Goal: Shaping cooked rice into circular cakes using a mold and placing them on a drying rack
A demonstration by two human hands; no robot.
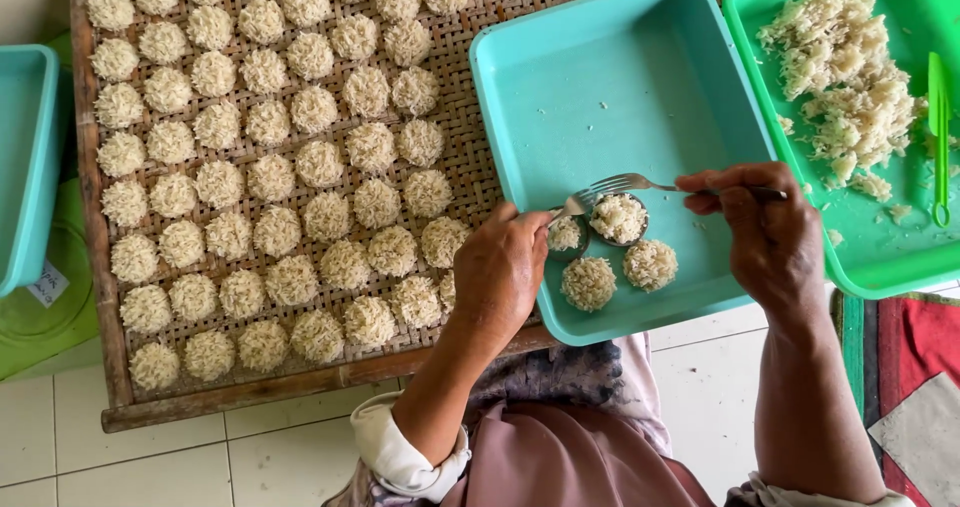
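**Rice rounds shaped in a teal tray**

Nearest the camera is the person's lap in a brownish garment, with rolled white cuffs at both forearms. Above it, the left hand [500, 267] is curled over the near rim of the teal tray [620, 77], its fingers closed around a small round mould [566, 235] filled with rice. The right hand [765, 232] grips the handle of a metal fork [620, 184], whose tines point left and reach that mould. Just beside it sits a second filled mould [618, 218], and two finished rice rounds [588, 283] lie near the tray's front edge. To the right, a green tray [880, 257] holds a loose heap of rice [840, 77] and a green utensil [939, 137]. To the left, a woven bamboo rack [470, 157] carries many rows of rice rounds.
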